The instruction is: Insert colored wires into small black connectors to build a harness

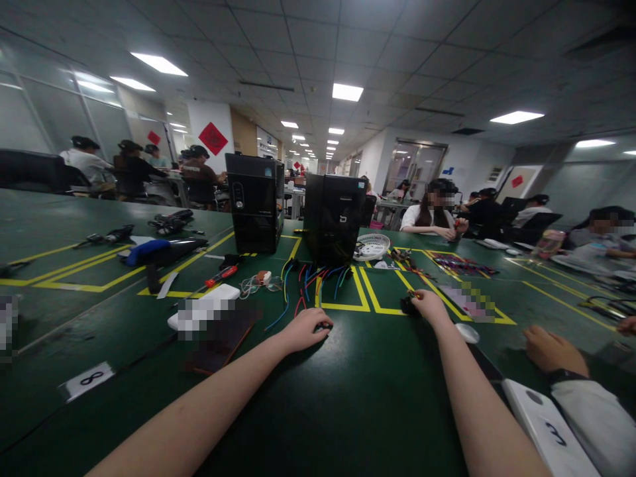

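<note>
The black piece at the right hand was small and compact, with touches of yellow and red at its top; its finer shape was too small to tell; the dark piece at the left hand was smaller and mostly hidden by the fingers. The black piece lay at the right hand's fingertips, just inside the yellow tape, well apart from the left hand; the dark piece sat under the left fingertips, low over the green worktop. The right hand pinched the black piece between thumb and fingers; the left hand was curled, palm down, its thumb and fingers closed around the dark piece.

Red and blue wires lay fanned out beyond the left hand; behind them, towards the worktop's far edge, stood two black computer cases, the left one turned slightly and the right one nearer the middle; a white basket stood just beside the latter. Towards the worktop's right edge, a co-worker's hand rested near a white box marked 3.
</note>
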Tool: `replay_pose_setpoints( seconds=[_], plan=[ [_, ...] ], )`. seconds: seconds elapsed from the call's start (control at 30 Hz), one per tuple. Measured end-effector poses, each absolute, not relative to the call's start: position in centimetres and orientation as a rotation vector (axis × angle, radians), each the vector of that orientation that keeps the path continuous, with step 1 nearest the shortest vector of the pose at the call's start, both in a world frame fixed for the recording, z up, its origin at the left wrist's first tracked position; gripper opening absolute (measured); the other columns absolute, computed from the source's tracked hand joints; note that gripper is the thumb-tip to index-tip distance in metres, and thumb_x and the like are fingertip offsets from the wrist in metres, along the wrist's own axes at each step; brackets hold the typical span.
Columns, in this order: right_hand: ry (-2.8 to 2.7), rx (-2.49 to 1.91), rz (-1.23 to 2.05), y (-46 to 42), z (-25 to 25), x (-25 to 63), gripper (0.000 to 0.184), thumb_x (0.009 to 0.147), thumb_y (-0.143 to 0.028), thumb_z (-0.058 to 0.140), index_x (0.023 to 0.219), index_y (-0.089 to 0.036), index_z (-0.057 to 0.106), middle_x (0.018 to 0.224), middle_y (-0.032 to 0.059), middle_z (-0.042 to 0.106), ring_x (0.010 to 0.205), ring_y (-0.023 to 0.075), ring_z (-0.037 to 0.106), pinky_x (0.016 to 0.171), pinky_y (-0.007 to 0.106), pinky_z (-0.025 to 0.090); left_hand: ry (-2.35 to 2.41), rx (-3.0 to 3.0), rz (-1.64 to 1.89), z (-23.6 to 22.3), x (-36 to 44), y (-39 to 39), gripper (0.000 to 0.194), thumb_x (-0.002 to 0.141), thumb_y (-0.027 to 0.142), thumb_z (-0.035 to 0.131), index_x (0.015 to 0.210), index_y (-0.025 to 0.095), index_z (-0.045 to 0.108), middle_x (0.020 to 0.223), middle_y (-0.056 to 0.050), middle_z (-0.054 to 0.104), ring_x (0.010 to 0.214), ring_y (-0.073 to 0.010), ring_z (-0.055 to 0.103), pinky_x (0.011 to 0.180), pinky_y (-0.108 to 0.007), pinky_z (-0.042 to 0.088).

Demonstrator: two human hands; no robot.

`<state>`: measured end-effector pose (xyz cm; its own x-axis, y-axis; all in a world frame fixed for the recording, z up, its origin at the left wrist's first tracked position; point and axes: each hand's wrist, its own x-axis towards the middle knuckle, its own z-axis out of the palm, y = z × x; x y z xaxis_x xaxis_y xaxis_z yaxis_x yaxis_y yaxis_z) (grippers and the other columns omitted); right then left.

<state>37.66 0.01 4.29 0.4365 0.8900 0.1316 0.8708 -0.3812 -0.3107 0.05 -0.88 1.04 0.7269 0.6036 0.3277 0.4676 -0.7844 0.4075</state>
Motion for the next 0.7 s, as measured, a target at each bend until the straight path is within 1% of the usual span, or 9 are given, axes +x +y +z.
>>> replay_pose_setpoints(
  seconds=[0.27, 0.33, 0.57, 0.7],
  plan=[
    [-1.527, -2.391, 0.050, -0.2, 4.5, 37.3, 0.039, 0.074, -0.021, 0.048, 0.109, -0.013, 0.062, 0.104, 0.0103, 0.064, 0.095, 0.0218, 0.058, 0.076, 0.024, 0.041, 0.829, 2.636, 0.663, 1.1, 0.0, -0.9, 0.020, 0.082, 0.026, 0.052, 0.099, 0.021, 0.061, 0.093, -0.004, 0.059, 0.091, -0.0181, 0.053, 0.082, -0.030, 0.040],
    [-1.536, -2.402, 0.057, -0.2, 4.5, 37.1, 0.037, 0.074, -0.021, 0.049, 0.107, -0.012, 0.063, 0.105, 0.0112, 0.064, 0.096, 0.0224, 0.058, 0.075, 0.024, 0.041, 0.827, 2.636, 0.667, 1.0, 0.0, -0.8, 0.020, 0.082, 0.026, 0.052, 0.099, 0.021, 0.061, 0.093, -0.003, 0.059, 0.091, -0.0180, 0.053, 0.082, -0.030, 0.040],
    [-1.566, -2.432, 0.172, 0.1, 4.6, 36.3, 0.026, 0.074, -0.019, 0.050, 0.093, -0.012, 0.067, 0.080, 0.0105, 0.068, 0.077, 0.0178, 0.063, 0.062, 0.021, 0.040, 0.826, 2.648, 0.673, 0.8, 0.1, -0.7, 0.019, 0.081, 0.026, 0.053, 0.097, 0.020, 0.061, 0.090, -0.003, 0.059, 0.088, -0.0175, 0.054, 0.079, -0.028, 0.041],
    [-1.537, -2.442, 0.254, 0.3, 4.7, 36.3, 0.023, 0.076, -0.018, 0.048, 0.087, -0.013, 0.068, 0.071, 0.0077, 0.068, 0.068, 0.0155, 0.063, 0.056, 0.020, 0.040, 0.829, 2.647, 0.663, 0.8, 0.0, -0.7, 0.019, 0.082, 0.027, 0.052, 0.098, 0.021, 0.061, 0.091, -0.003, 0.059, 0.090, -0.0179, 0.054, 0.079, -0.029, 0.041]
  ],
)
